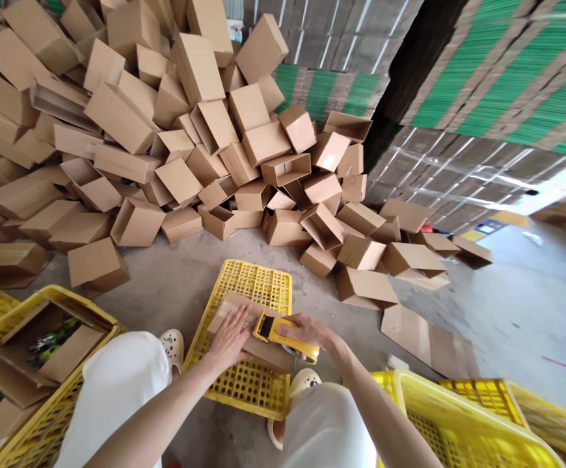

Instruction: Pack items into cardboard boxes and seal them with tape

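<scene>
A flattened brown cardboard box lay on an upturned yellow plastic crate between the person's knees, its surface plain kraft with a strip of clear tape glinting along its upper part; no print or label could be read on it. The left hand pressed down flat on the cardboard, fingers spread and extended, gripping nothing. The right hand was closed around the handle of a yellow tape dispenser, whose black front end rested against the box just beside the left fingertips; any writing on the dispenser was too small to make out. Beyond the crate, a large heap of assembled cardboard boxes was tumbled on the concrete floor, all unmarked brown. To the left stood a yellow basket holding cardboard pieces, and another yellow basket sat at the lower right. Stacks of flat cartons with green edges rose behind, wrapped in clear film, with no readable lettering.
</scene>
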Action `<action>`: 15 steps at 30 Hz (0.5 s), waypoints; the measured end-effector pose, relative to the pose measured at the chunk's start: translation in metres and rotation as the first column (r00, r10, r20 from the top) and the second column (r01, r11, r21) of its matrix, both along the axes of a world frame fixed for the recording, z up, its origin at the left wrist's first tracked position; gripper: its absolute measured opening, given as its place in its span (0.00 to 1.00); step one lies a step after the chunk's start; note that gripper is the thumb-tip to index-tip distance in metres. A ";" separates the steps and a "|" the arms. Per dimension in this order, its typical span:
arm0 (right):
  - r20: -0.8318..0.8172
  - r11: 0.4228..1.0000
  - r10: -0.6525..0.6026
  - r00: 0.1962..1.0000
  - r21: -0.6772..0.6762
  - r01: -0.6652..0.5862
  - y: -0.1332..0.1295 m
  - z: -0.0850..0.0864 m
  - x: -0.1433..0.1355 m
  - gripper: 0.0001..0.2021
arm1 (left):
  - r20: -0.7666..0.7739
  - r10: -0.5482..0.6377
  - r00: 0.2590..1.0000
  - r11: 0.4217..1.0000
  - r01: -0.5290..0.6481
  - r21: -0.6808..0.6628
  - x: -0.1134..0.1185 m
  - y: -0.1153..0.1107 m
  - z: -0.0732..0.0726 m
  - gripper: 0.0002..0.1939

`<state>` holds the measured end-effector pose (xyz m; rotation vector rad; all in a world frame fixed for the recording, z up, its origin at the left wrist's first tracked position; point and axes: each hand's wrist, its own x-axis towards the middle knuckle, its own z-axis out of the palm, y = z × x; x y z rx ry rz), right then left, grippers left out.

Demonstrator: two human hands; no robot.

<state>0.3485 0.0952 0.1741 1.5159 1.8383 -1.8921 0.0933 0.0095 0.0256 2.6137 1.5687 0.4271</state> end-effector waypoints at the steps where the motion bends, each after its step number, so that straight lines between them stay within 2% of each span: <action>1: -0.013 1.000 0.012 1.000 -0.005 -0.012 0.000 -0.001 0.001 0.30 | 0.003 -0.002 1.000 1.000 0.002 0.001 -0.001 0.000 -0.001 0.62; 6: -0.018 0.999 0.053 0.998 -0.011 -0.053 0.001 0.001 0.012 0.33 | 0.008 -0.006 1.000 1.000 0.006 0.000 -0.002 0.002 -0.004 0.62; 11: 0.062 1.000 0.007 0.998 -0.006 -0.007 -0.002 0.008 0.040 0.34 | 0.008 -0.006 1.000 1.000 0.006 -0.001 -0.003 0.002 -0.004 0.66; 15: 0.052 0.998 -0.012 0.999 0.056 0.009 -0.012 -0.002 0.055 0.34 | -0.012 0.006 1.000 1.000 -0.006 0.011 -0.004 -0.002 -0.005 0.68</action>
